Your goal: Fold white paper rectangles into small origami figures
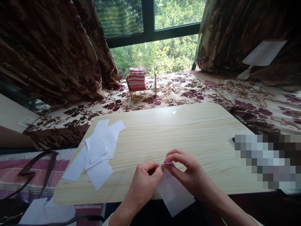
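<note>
Loose paper slips point(96, 153) lying on the worktop point(188, 131), left. Left hand point(143, 179) pinching the white sheet point(174, 191) at its top corner, near edge; right hand point(188, 171) pinching beside it. Best to keep edges aligned, crease slowly, press flat against wood.

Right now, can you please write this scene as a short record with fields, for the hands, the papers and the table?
left hand: left hand pinches the top edge of the white paper sheet
right hand: right hand pinches the same edge, fingers curled over it
sheet position: hangs partly over the near edge of the wooden table
other papers: loose pile of white paper pieces at the table's left
behind the table: small wooden rack with striped folded cloths, on a flowered cover by the window
</note>
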Motion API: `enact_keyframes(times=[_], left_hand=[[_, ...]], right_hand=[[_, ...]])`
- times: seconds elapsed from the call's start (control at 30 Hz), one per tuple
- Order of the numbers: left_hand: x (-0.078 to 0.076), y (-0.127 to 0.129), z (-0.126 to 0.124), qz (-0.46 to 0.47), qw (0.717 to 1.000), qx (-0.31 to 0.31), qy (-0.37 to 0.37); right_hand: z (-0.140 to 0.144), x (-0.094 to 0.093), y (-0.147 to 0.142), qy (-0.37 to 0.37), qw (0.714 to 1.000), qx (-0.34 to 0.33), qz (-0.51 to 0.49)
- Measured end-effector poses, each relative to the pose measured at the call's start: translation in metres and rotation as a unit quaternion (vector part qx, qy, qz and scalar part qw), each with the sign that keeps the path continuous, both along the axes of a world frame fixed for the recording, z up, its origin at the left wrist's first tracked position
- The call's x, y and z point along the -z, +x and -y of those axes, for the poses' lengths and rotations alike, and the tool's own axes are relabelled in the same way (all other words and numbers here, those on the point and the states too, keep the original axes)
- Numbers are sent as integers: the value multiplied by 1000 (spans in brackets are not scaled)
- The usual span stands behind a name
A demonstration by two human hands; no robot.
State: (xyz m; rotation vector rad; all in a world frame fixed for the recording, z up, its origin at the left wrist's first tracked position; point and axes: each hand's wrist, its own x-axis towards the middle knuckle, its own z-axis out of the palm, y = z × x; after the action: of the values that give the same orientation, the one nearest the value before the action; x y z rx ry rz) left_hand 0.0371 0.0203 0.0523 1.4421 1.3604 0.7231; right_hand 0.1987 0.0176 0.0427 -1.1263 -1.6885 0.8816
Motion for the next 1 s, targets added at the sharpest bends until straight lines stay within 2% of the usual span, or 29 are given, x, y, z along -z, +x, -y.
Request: enact_keyframes(times=[0.2, 0.4, 0.67, 1.0], left_hand=[[2, 0, 1, 21, 1000, -12, -8], [1, -3, 1, 68, 997, -21, -31], [3, -8, 0, 135, 988, -20, -69], [-2, -7, 1, 208, 973, -35, -96]], right_hand=[[6, 3, -1, 92, 995, 9, 46], [15, 2, -6, 187, 975, 37, 112], [22, 6, -8, 186, 974, 30, 124], [24, 6, -10, 187, 971, 24, 149]])
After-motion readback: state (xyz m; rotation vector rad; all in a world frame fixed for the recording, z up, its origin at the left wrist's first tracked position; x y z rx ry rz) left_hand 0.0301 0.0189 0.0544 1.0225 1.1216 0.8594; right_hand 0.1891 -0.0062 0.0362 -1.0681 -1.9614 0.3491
